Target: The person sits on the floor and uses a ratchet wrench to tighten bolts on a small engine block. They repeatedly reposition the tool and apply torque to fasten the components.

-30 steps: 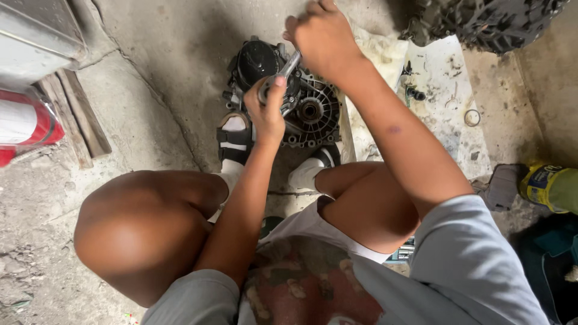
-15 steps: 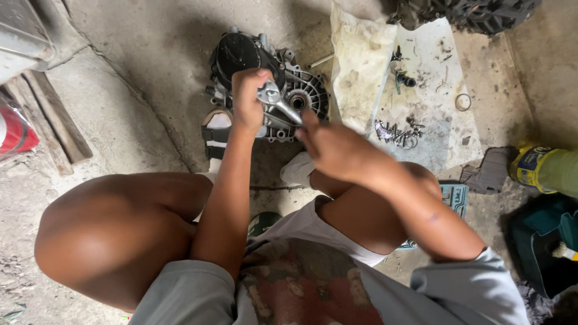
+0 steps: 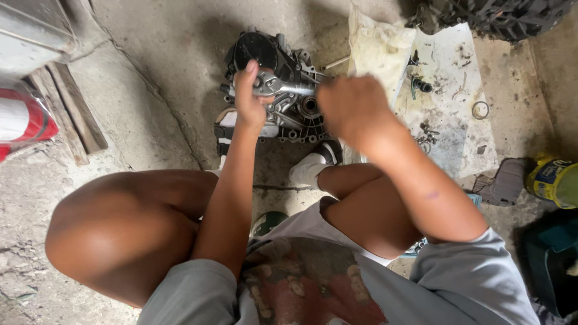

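A greasy metal gearbox housing [image 3: 283,111] with a round black cover lies on the concrete floor between my feet. A steel wrench [image 3: 283,88] lies across its top, level and pointing left to right. My left hand [image 3: 248,99] presses on the wrench's head end over the housing. My right hand [image 3: 349,108] is closed around the handle end on the right. I squat over it, knees to either side, white socks beside the housing.
A dirty white sheet [image 3: 448,126] with small bolts, a ring and loose parts lies to the right. A yellow tin [image 3: 554,180] stands far right. Wooden planks [image 3: 69,114] and a red-and-white object [image 3: 21,120] lie left. A tyre [image 3: 500,15] sits top right.
My right hand swung the wrench handle from the upper right down and round to a level position on the right. My left hand stayed on the wrench head.
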Demonstrator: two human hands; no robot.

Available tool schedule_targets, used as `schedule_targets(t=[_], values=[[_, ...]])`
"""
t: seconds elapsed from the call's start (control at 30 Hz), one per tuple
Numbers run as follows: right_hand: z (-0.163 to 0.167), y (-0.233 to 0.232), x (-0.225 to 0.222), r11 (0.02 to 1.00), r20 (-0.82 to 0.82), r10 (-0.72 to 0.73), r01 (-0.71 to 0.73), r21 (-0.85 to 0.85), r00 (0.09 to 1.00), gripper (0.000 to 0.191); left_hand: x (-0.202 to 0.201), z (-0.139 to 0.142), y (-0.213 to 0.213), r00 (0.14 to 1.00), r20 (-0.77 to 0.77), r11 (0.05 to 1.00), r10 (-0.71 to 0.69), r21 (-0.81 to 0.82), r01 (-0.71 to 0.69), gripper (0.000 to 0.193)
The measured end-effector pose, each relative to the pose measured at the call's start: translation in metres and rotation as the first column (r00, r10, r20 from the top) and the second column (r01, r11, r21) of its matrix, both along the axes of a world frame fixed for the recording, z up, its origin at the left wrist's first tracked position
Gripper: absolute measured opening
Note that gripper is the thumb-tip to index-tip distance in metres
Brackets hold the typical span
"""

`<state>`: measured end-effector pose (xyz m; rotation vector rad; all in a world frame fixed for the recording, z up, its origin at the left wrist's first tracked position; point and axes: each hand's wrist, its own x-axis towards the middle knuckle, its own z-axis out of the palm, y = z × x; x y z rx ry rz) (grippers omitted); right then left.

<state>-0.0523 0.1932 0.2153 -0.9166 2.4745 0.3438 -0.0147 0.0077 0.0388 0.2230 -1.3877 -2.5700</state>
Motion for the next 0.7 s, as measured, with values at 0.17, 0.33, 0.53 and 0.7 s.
schedule_targets(t=[0.17, 0.33, 0.53, 0.7], values=[[0.025, -0.012, 0.051, 0.964, 0.347, 0.071, 0.024, -0.264, 0.935, 0.023, -0.004, -0.012, 0.009, 0.984, -0.178, 0.989, -0.008, -0.146, -0.019, 0.044], [0.005, -0.005, 0.001, 0.995, 0.236, 0.012, 0.011, -0.096, 0.972, 0.012, 0.013, -0.046, 0.003, 0.925, -0.376, 0.965, 0.061, -0.213, -0.150, 0.028], [-0.018, -0.009, -0.029, 0.794, -0.670, 0.066, -0.446, -0.414, 0.739, 0.014, 0.022, -0.064, 0.006, 0.998, -0.036, 0.999, -0.047, 0.003, 0.047, 0.026], [-0.003, -0.003, 0.009, 0.950, -0.493, 0.154, -0.266, -0.164, 0.856, 0.009, 0.016, -0.063, 0.009, 0.997, 0.073, 0.983, -0.007, 0.186, -0.007, 0.038]])
